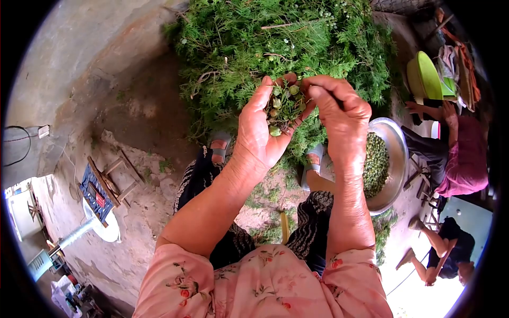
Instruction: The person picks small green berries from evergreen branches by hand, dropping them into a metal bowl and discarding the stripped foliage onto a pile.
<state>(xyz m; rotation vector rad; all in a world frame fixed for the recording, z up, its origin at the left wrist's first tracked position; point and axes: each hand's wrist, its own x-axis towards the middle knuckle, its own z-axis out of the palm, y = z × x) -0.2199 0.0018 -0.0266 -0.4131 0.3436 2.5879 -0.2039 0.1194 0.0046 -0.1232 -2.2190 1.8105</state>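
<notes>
My left hand (254, 130) is cupped, palm up, around a small bunch of evergreen sprigs with green seed cones (283, 103). My right hand (344, 108) is bent over the bunch from the right, thumb and fingers pinched together at its edge; whatever sits between those fingertips is hidden. Beneath and beyond both hands lies a big heap of feathery green evergreen branches (233, 42). Right of my right forearm, a wide metal basin (395, 159) holds many small green cones (375, 164).
A wooden-framed stool (101, 185) and a white pedestal fan (101, 225) are at the left. A person in a magenta top (466, 153) sits at the right, near a yellow-green basin (424, 77). Another person in dark clothes (450, 246) sits at the lower right.
</notes>
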